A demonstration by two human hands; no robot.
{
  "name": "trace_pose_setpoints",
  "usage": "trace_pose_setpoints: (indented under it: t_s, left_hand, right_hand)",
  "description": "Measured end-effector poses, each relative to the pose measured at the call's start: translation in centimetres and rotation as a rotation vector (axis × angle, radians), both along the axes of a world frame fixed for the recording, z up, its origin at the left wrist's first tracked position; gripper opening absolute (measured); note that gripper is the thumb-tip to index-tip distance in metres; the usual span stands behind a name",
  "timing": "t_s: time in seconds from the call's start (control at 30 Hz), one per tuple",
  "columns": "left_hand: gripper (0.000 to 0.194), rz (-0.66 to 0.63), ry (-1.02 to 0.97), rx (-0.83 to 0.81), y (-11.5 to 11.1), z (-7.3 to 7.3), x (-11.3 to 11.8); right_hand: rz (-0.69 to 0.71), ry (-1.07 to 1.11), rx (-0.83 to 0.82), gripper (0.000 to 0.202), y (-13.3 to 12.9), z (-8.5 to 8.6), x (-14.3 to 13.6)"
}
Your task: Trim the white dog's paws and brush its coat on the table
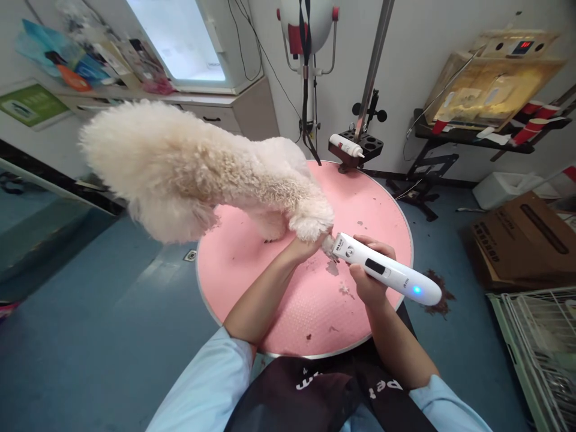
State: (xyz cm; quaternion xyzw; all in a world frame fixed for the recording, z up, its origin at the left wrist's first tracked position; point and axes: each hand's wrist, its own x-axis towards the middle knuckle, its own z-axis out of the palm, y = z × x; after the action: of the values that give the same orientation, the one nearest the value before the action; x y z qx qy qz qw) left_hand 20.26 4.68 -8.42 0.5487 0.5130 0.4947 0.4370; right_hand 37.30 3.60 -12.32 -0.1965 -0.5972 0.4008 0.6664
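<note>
A fluffy cream-white dog stands on the round pink table, its body stretching from the upper left to the middle. My left hand is closed around one of its paws, with the fingers partly hidden under the fur. In my right hand is a white clipper with a blue light lit near its rear end. The clipper's blade end is at the held paw. Small tufts of cut hair lie on the pink surface below.
At the table's back edge, a black holder on a metal pole bears a white bottle. A black strap hangs behind the table. Cardboard boxes and a wire cage stand on the right. Dark hair lies on the floor.
</note>
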Motion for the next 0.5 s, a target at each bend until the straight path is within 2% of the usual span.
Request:
trace_pose_setpoints:
  t_s: [0.2,0.33,0.37,0.5]
  left_hand:
    - [0.067,0.009,0.069,0.041,0.2,0.1,-0.1]
    - [0.067,0.023,0.013,0.02,0.2,-0.1,-0.1]
    - [0.067,0.016,-0.01,0.006,0.2,-0.2,-0.1]
    - [0.066,-0.056,-0.093,-0.046,0.4,-0.4,0.0]
  right_hand:
    - [-0.041,-0.047,0.006,0.043,-0.4,-0.2,0.0]
    - [0.186,-0.116,0.008,0.041,-1.0,-1.0,0.7]
    - [0.195,-0.093,-0.011,0.039,-1.3,-1.3,0.9]
    - [-0.021,0.085,-0.155,0.041,-2.4,-2.2,1.1]
